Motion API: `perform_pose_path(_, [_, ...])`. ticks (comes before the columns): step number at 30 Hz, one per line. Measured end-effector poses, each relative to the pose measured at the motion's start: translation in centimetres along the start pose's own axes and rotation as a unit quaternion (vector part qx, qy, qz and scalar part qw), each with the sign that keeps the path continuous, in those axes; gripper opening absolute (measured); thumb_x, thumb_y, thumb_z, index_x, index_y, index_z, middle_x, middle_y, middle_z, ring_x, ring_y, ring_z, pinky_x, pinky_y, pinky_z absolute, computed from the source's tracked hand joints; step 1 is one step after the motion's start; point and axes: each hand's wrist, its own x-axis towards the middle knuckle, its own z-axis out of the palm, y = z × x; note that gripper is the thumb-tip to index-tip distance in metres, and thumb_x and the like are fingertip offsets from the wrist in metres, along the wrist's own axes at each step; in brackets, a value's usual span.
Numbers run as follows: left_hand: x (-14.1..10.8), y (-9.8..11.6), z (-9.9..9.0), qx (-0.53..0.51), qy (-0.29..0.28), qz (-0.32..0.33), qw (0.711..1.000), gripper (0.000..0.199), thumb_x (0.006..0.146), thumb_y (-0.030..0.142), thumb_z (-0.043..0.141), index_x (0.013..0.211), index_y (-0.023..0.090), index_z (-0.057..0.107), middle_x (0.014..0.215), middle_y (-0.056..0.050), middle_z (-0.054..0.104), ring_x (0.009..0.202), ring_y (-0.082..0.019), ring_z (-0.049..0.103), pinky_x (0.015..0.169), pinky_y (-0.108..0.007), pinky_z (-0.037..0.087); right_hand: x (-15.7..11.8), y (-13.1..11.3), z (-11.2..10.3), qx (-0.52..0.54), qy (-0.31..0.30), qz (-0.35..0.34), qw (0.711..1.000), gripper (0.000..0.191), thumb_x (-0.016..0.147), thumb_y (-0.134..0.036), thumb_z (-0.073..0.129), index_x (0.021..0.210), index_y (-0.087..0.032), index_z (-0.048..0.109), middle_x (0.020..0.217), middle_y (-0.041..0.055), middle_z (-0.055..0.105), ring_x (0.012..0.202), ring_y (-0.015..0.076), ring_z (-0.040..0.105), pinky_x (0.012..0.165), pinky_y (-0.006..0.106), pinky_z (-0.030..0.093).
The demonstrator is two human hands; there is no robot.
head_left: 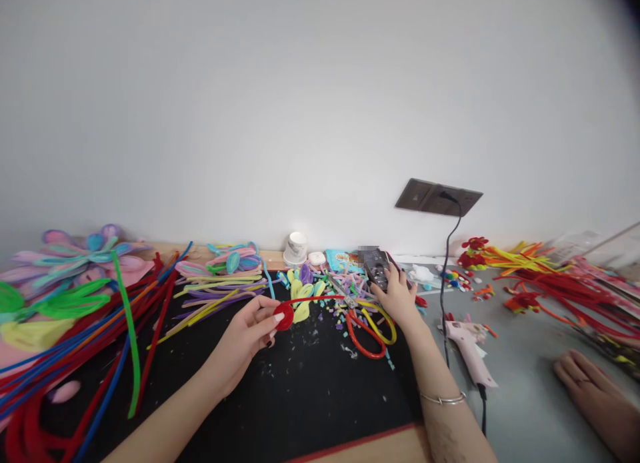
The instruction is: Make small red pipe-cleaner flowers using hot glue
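Between thumb and fingers, my left hand pinches a coiled red disc over the black mat. A straight red stem runs from the disc to the right. My right hand lies with spread fingers on a dark phone near the wall. Just left of my right hand are scissors with one red and one yellow handle loop. Yellow looped pieces and small colourful scraps lie behind the disc.
Pipe cleaners in red, blue and green cover the left side. A paper cup stands by the wall. At right are a pink glue gun, its black cable, more red stems and another person's hand.
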Motion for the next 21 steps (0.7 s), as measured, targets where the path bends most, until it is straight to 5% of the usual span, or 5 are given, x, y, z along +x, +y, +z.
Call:
perform_pose_path(6, [0.0, -0.1, 0.0, 0.002, -0.007, -0.001, 1.000, 0.020, 0.074, 0.030, 0.070, 0.085, 0.020, 0.057, 0.069, 0.004, 0.056, 0.056, -0.008, 0.041, 0.054, -0.021, 0.036, -0.4, -0.2, -1.1, 0.046, 0.039, -0.015, 0.998, 0.061, 0.083, -0.035, 0.046, 0.136, -0.010, 0.031, 0.136, 0.0193, 0.046, 0.130, 0.0347, 0.032, 0.104, 0.063, 0.016])
perform_pose_path(11, [-0.2, -0.1, 0.1, 0.019, -0.015, -0.006, 1.000, 0.020, 0.074, 0.031, 0.070, 0.083, 0.020, 0.056, 0.069, 0.004, 0.058, 0.056, -0.007, 0.043, 0.055, -0.021, 0.035, -2.7, -2.7, -2.9, 0.202, 0.090, -0.124, 0.967, 0.039, 0.090, -0.031, 0.038, 0.124, -0.014, 0.048, 0.128, 0.0151, 0.054, 0.121, 0.0256, 0.048, 0.101, 0.043, 0.037])
perform_pose_path(16, [-0.2, 0.0, 0.3, 0.046, -0.019, -0.010, 0.999, 0.021, 0.073, 0.032, 0.070, 0.081, 0.019, 0.054, 0.066, 0.005, 0.058, 0.055, -0.007, 0.043, 0.054, -0.020, 0.034, -6.1, -7.2, -3.7, 0.252, 0.029, -0.311, 0.916, 0.032, 0.090, -0.021, 0.041, 0.119, -0.019, 0.054, 0.122, 0.0101, 0.059, 0.121, 0.0225, 0.048, 0.104, 0.041, 0.037])
perform_pose_path(21, [-0.1, -0.2, 0.2, 0.061, -0.025, -0.008, 0.998, 0.022, 0.074, 0.033, 0.069, 0.081, 0.020, 0.053, 0.069, 0.004, 0.060, 0.055, -0.008, 0.044, 0.054, -0.020, 0.034, -7.9, -10.3, -4.4, 0.249, -0.025, -0.357, 0.900, 0.032, 0.089, -0.018, 0.045, 0.120, -0.019, 0.054, 0.118, 0.0103, 0.061, 0.115, 0.0222, 0.051, 0.099, 0.040, 0.042])
